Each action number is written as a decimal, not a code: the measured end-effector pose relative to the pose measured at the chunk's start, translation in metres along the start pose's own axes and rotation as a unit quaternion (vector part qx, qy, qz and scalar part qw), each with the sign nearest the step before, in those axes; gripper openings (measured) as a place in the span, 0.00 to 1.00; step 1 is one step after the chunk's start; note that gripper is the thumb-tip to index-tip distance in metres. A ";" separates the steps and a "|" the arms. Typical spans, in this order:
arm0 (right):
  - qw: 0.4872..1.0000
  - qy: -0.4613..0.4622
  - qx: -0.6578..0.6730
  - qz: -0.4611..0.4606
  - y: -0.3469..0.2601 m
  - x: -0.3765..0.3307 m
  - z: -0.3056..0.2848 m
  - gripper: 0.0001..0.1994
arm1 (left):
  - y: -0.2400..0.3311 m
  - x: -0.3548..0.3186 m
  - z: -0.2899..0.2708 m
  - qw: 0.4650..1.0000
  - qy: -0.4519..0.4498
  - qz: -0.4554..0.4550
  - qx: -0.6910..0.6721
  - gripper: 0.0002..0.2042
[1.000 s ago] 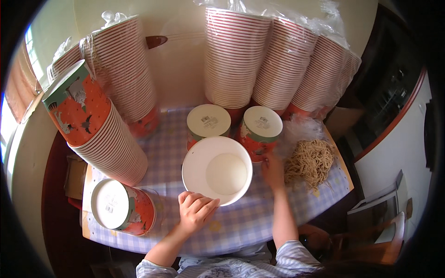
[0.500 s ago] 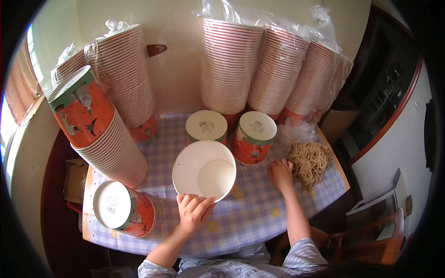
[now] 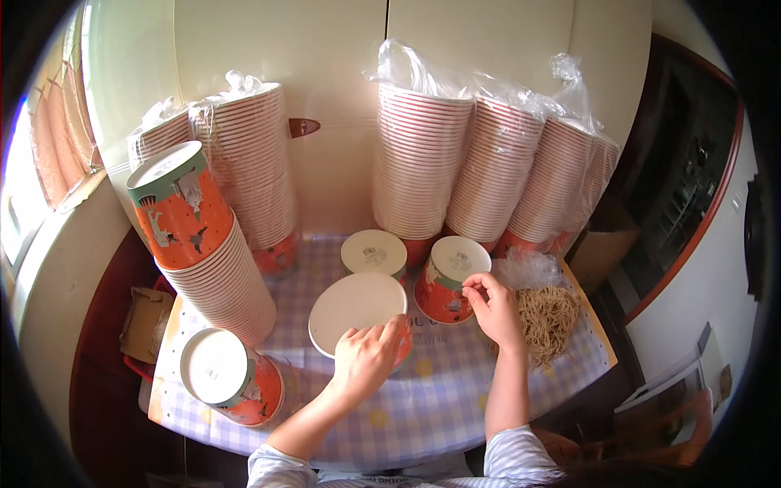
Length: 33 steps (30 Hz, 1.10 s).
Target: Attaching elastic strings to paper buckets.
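The big cup (image 3: 358, 313) has tipped up since a moment ago, so now its white bottom faces up, and the right hand (image 3: 490, 309) has left the noodles (image 3: 549, 321) with its fingers pinched together. The left hand (image 3: 366, 358) grips the cup's near edge; the cup sits mid surface (image 3: 431, 398), just left of the right hand

Soft daylight is coming in from the curtained window (image 3: 32, 187) at the far left, blowing it out to white. It is glinting off the clear plastic wrap (image 3: 480, 81) over the stacked paper cups right of that window. Fisheye bending is curving the edges, black vignette is ringing the frame, and the corners are blurring.
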State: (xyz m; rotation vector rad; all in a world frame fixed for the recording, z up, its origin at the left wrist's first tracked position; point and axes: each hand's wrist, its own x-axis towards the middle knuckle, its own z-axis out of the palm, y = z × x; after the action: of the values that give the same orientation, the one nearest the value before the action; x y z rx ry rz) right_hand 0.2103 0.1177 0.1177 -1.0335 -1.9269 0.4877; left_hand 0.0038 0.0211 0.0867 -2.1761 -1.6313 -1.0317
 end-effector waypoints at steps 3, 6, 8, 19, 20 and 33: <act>0.989 0.007 0.148 0.025 0.002 0.002 0.010 0.03 | 0.001 0.006 -0.001 1.000 -0.018 0.012 0.008 0.14; 0.965 -0.002 0.259 0.048 0.000 0.003 0.017 0.04 | 0.000 0.005 0.001 0.998 -0.036 0.040 -0.016 0.12; 0.935 -0.040 0.340 0.087 -0.009 0.002 0.020 0.05 | 0.002 0.006 -0.002 0.996 -0.037 0.028 -0.071 0.09; 0.863 -0.118 0.486 0.067 -0.028 -0.011 0.038 0.05 | -0.001 0.009 -0.007 0.994 -0.050 -0.027 -0.095 0.10; 0.865 -0.122 0.482 0.066 -0.029 -0.011 0.037 0.05 | -0.003 0.008 -0.007 0.995 -0.056 -0.026 -0.084 0.08; 0.969 -0.187 0.118 -0.112 -0.031 -0.011 0.037 0.11 | -0.024 0.008 -0.020 0.970 -0.079 -0.111 -0.200 0.05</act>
State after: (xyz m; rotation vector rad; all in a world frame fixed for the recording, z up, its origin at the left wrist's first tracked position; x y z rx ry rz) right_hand 0.1681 0.0930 0.1127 -0.5900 -2.2161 0.8037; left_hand -0.0244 0.0239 0.1008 -2.4173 -1.9132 -1.3870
